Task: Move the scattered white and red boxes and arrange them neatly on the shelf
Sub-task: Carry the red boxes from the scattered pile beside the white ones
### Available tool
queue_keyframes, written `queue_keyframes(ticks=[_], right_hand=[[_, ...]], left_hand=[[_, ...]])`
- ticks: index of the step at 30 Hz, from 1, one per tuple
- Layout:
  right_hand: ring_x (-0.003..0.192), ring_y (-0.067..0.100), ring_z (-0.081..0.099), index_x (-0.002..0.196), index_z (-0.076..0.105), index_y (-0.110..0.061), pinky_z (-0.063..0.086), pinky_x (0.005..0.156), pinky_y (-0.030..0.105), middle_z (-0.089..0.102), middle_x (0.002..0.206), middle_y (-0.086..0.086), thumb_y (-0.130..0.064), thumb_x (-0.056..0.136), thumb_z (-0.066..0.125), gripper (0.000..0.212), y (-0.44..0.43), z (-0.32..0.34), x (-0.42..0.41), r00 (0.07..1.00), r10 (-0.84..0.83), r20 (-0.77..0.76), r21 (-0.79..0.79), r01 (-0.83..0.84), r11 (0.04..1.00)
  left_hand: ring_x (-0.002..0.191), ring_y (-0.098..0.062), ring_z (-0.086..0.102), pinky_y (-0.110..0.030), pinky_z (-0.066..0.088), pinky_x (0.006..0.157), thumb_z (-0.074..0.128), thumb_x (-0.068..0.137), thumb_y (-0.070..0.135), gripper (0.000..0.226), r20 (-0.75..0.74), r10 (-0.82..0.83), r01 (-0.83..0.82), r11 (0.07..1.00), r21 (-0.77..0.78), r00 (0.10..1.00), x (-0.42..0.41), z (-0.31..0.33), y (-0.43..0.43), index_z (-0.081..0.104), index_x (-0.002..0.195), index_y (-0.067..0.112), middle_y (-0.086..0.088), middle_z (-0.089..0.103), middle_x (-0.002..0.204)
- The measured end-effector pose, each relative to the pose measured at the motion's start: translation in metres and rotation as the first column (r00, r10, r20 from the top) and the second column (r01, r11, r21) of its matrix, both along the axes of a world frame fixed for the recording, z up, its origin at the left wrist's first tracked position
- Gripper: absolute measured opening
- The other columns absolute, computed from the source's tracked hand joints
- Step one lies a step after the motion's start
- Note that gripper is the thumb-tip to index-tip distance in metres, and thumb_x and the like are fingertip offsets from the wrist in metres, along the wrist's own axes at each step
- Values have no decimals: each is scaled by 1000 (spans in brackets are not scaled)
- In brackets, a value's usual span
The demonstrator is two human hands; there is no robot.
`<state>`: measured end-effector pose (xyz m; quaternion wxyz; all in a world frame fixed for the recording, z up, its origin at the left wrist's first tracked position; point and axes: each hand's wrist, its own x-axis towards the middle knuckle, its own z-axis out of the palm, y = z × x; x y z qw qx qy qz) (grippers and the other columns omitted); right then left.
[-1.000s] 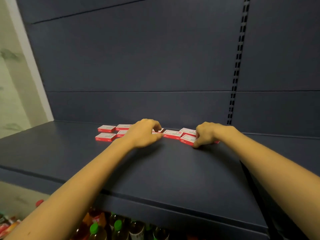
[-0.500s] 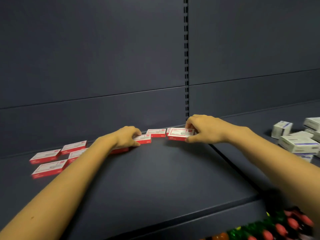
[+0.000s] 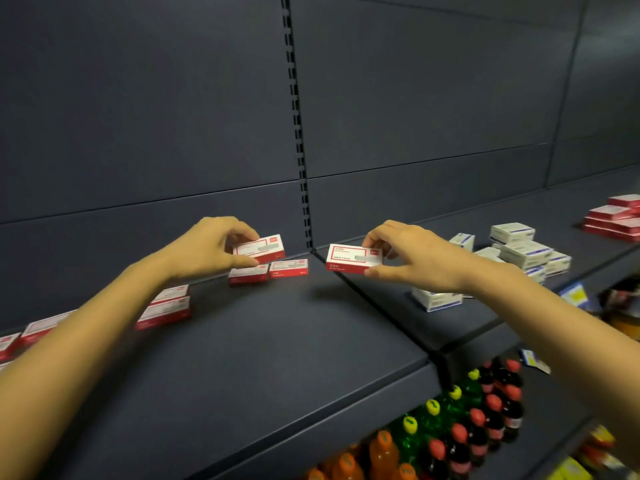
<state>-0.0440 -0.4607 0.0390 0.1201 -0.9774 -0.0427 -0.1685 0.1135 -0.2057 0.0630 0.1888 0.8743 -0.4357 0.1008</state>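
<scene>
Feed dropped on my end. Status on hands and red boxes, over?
Left hand pinches first red box, raised. Right hand pinches second red box, off the shelf. Nothing in the way.

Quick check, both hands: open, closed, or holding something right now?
The left hand pinches a red and white box.
The right hand pinches a second red and white box.

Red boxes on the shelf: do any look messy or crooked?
Yes. The loose red boxes lie scattered with uneven gaps along the shelf, not in a neat row. The white and blue boxes further right sit in a jumbled heap.
</scene>
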Motion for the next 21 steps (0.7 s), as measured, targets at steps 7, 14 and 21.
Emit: queue_keyframes(ticks=[7, 14, 21], right_hand=[[97, 12, 52, 116, 52, -21, 44, 90, 30, 52, 111, -5, -38, 85, 61, 37, -71, 6, -64, 997, -57, 47, -20, 58, 998], [98, 10, 51, 119, 52, -21, 43, 88, 26, 50, 108, -8, -37, 85, 62, 39, -171, 6, -142, 991, -128, 29, -20, 128, 992], [98, 8, 49, 120, 51, -21, 41, 85, 22, 53, 115, -4, -38, 85, 60, 40, -272, -7, -213, 980, -198, 12, -84, 198, 977]], left_hand=[[94, -15, 64, -32, 51, 90, 77, 71, 22, 41, 14, -108, 109, 990, -86, 994, -71, 12, -86, 65, 108, 13, 0, 68, 105], [88, -13, 66, -29, 53, 86, 80, 66, 23, 40, 10, -151, 150, 965, -213, 988, -144, 8, -188, 67, 103, 14, 1, 70, 97], [89, -12, 63, -24, 53, 80, 79, 67, 25, 42, -22, -206, 195, 954, -229, 978, -208, -12, -298, 66, 106, 16, -1, 69, 101]])
